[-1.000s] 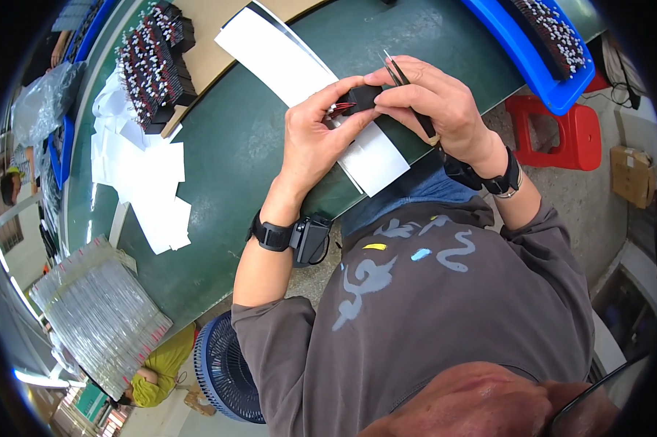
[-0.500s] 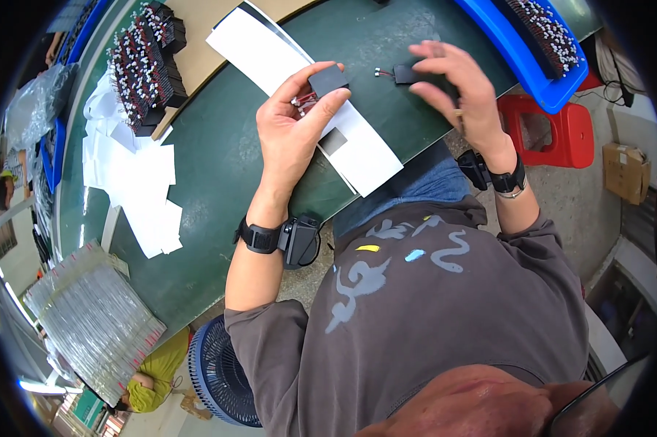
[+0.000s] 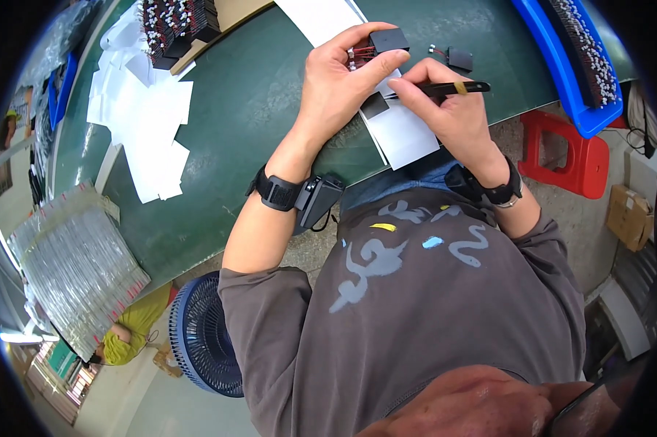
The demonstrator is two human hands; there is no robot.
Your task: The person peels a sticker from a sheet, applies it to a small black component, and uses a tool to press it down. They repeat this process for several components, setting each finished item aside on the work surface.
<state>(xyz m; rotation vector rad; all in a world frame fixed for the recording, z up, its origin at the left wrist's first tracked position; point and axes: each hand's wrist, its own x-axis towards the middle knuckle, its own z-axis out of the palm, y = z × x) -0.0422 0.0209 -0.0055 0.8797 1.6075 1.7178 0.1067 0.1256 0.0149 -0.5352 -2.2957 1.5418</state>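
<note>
My left hand (image 3: 335, 84) is closed round a few flat black blocks (image 3: 389, 41) with red wires and white plugs trailing toward my palm. Between the thumb and fingers of my right hand (image 3: 452, 109) is a slim black pointed tool (image 3: 476, 87), possibly tweezers. Its tip points left, close to a dark grey square (image 3: 375, 105) lying on white sheets (image 3: 410, 138). My fingers hide part of the tool. Beyond my right hand, a single black block (image 3: 459, 58) with a short wired plug lies on the green table (image 3: 233, 109).
Many wired black blocks (image 3: 175, 33) stand at the far left beside loose white paper (image 3: 142, 124). A blue tray (image 3: 561, 73) holds more at right. A red stool (image 3: 587, 156), a blue fan (image 3: 204, 335) and a bundle of clear strips (image 3: 77, 255) surround the table.
My right hand has moved left and down from beside the single block to the white sheets, its fingers now closed round the black tool. My left hand still grips its blocks; the whole view has shifted.
</note>
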